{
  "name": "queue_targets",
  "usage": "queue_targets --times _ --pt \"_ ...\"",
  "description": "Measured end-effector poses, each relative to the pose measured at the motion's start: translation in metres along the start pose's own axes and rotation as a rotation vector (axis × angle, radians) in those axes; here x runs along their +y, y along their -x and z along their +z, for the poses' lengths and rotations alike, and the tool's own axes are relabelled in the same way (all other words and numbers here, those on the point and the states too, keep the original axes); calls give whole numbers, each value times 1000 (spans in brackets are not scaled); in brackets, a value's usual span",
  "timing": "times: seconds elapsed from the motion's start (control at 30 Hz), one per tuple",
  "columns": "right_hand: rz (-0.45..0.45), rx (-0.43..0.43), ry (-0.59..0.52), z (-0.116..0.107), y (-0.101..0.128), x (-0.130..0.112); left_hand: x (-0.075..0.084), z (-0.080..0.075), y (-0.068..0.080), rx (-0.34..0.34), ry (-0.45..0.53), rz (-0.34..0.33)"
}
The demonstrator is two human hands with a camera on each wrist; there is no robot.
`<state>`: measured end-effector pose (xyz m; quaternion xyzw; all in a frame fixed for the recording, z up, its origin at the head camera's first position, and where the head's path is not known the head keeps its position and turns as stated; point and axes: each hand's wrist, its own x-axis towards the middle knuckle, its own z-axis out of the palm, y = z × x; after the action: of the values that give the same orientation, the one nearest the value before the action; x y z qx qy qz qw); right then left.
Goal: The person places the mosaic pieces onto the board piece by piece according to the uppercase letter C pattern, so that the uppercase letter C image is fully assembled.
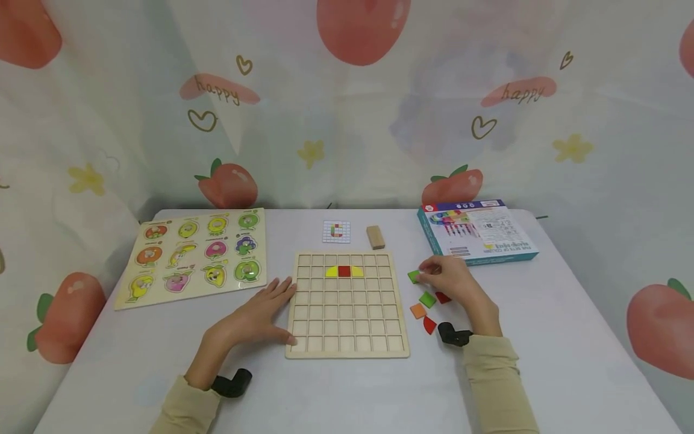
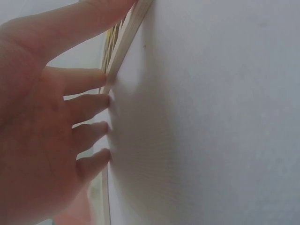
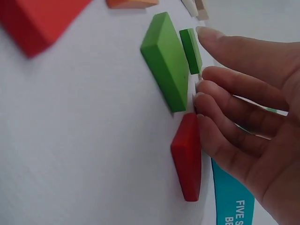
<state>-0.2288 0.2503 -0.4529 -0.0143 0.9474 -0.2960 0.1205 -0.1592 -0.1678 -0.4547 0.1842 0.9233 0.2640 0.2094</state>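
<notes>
A wooden grid board [image 1: 347,346] lies mid-table, with a yellow, a red and a yellow piece [image 1: 344,271] in its second row. My left hand [image 1: 271,307] rests flat on the table, thumb against the board's left edge [image 2: 129,33], fingers straight. My right hand [image 1: 428,274] is to the right of the board. Its thumb and forefinger tips pinch the two ends of a small green piece [image 1: 414,276] [image 3: 191,49] lying on the table. Beside it lie a larger green piece [image 3: 164,61], a red piece [image 3: 187,157], an orange piece [image 1: 418,310] and another red piece [image 1: 429,325].
A fruit peg puzzle [image 1: 192,256] lies at the left. A blue box [image 1: 477,232] sits at the back right. A small pattern card [image 1: 336,232] and a wooden block [image 1: 375,237] lie behind the board. A printed curtain hangs round the table.
</notes>
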Motion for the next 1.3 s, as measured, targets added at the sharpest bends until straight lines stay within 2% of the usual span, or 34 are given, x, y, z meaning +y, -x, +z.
queue_targets --times 0.3,0.47,0.97,1.1,1.3 --pt "0 -7 21 4 0 -6 1 0 1 2 11 2" --pt "-8 3 -4 6 -1 -8 1 0 2 8 24 3" --pt "-148 61 -45 8 2 -16 0 0 1 11 24 20" --pt "-199 64 -92 10 4 -21 0 1 0 11 26 20" --pt "-213 38 -141 19 2 -28 1 1 1 11 20 10"
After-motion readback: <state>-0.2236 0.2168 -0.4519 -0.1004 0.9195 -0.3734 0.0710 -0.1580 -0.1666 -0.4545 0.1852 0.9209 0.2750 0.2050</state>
